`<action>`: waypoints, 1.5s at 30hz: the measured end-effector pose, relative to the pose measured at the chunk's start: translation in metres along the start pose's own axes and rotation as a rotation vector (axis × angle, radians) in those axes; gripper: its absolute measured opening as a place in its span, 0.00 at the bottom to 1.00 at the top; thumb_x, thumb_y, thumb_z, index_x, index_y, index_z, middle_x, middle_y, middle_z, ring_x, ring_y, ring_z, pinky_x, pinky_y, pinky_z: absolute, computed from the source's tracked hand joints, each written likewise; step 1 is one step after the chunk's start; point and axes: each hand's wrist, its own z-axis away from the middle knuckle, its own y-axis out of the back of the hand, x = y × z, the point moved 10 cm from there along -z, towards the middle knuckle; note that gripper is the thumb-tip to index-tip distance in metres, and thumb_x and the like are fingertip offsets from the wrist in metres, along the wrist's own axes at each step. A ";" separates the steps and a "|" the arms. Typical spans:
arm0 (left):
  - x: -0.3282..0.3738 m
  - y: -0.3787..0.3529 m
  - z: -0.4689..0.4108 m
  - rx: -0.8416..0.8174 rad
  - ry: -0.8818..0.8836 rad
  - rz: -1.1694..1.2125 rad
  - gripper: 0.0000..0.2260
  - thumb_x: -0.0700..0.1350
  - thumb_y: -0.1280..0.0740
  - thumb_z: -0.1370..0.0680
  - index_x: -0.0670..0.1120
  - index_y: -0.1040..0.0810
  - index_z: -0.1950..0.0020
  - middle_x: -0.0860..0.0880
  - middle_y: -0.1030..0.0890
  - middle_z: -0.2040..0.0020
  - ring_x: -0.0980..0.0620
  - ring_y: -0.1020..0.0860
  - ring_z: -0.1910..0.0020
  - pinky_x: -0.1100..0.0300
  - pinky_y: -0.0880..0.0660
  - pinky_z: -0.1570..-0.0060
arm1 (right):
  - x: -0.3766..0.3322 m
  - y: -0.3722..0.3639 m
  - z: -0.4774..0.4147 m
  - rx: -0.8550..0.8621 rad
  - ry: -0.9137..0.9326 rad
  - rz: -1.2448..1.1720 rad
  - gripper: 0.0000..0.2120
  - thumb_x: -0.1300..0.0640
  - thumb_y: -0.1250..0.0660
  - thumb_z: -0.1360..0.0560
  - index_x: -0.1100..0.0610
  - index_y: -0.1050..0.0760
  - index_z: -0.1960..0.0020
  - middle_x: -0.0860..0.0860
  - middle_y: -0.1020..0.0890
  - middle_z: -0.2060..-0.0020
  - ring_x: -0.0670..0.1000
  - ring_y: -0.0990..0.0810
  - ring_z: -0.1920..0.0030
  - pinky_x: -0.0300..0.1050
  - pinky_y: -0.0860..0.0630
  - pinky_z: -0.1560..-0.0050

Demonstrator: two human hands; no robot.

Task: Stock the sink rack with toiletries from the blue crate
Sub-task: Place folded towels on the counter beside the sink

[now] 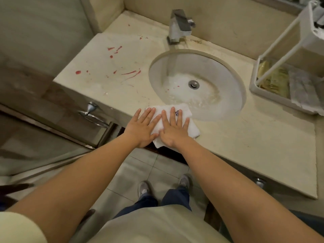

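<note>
A person's left hand [142,128] and right hand [172,129], both flat with fingers straight, press a folded white cloth [192,128] at the front edge of the beige stone bench [254,137], just beside the round white sink basin [219,81]. Red splashes [129,73] mark the bench to the left. The white wire-framed sink rack [268,95] stands at far right, holding yellowish packets [275,79]; the blue crate is out of view. The step in hand looks like wiping, not stocking. The next move likely calls for sweeping the cloth left across the stains.
</note>
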 end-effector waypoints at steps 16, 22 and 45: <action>-0.064 -0.004 0.016 -0.051 0.400 0.192 0.30 0.60 0.56 0.18 0.48 0.62 0.21 0.44 0.62 0.21 0.47 0.63 0.22 0.46 0.63 0.24 | -0.063 0.045 -0.044 -0.036 0.418 0.297 0.30 0.54 0.50 0.18 0.45 0.59 0.20 0.49 0.61 0.21 0.55 0.61 0.21 0.58 0.55 0.23; -0.048 0.011 0.002 -0.031 0.586 0.415 0.30 0.56 0.52 0.17 0.41 0.56 0.21 0.39 0.60 0.21 0.43 0.61 0.22 0.50 0.60 0.23 | -0.051 0.054 -0.047 -0.018 0.556 0.465 0.31 0.54 0.50 0.18 0.46 0.60 0.20 0.50 0.61 0.21 0.54 0.65 0.22 0.59 0.66 0.24; -0.114 0.012 -0.049 -0.111 0.591 0.495 0.32 0.55 0.52 0.16 0.39 0.64 0.22 0.38 0.66 0.23 0.42 0.66 0.23 0.49 0.62 0.24 | -0.077 0.067 -0.112 -0.096 0.499 0.305 0.29 0.51 0.55 0.16 0.46 0.67 0.21 0.49 0.70 0.23 0.52 0.71 0.23 0.56 0.68 0.24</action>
